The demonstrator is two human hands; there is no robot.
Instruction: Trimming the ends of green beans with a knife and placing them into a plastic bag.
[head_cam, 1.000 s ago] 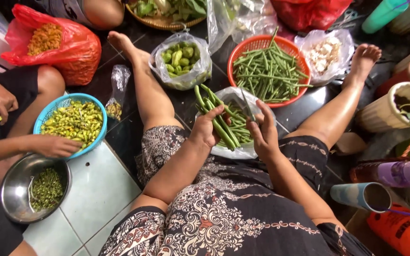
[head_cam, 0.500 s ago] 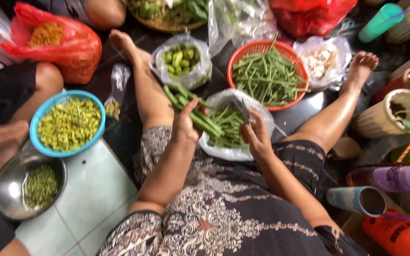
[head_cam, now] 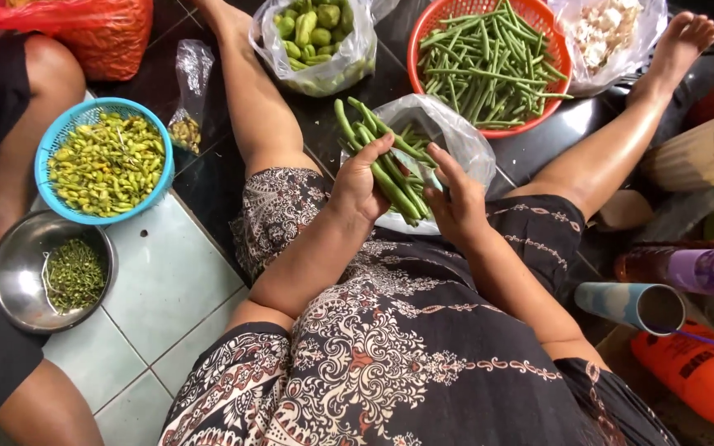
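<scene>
Shifted since half a second ago: bunch of green beans (head_cam: 382,161) now drawn nearer the lap, tips angled up and to the left, with view dipped so the orange basket sits cut at the top edge. Gripped in left hand (head_cam: 363,180), fingers wrapped round the lower half of the bunch, thumb across the top. Held against the beans by right hand (head_cam: 454,201), closed on a small knife (head_cam: 417,168), blade resting on the stems just beside the left fingers. Hands close together, nearly touching over the bunch. Directly beneath, clear plastic bag (head_cam: 448,136) spread open on the dark floor between the outstretched legs, more cut green pieces inside.

Beyond the bag, orange basket (head_cam: 543,41) heaped with long green beans. Left of it, another clear bag of small green vegetables (head_cam: 316,29). Right of it, bag of pale garlic (head_cam: 609,29), near the right foot (head_cam: 683,37).

Off to the left on pale tiles, blue bowl (head_cam: 55,144) filled with yellow-green chillies, and below it a steel bowl (head_cam: 14,272) with a small heap of green stems. Red plastic bag (head_cam: 101,29) at upper left corner. Another person's bare leg (head_cam: 10,149) beside the bowls. At the right, a cardboard tube (head_cam: 634,304) and an orange bottle (head_cam: 700,376) lying on the floor.
</scene>
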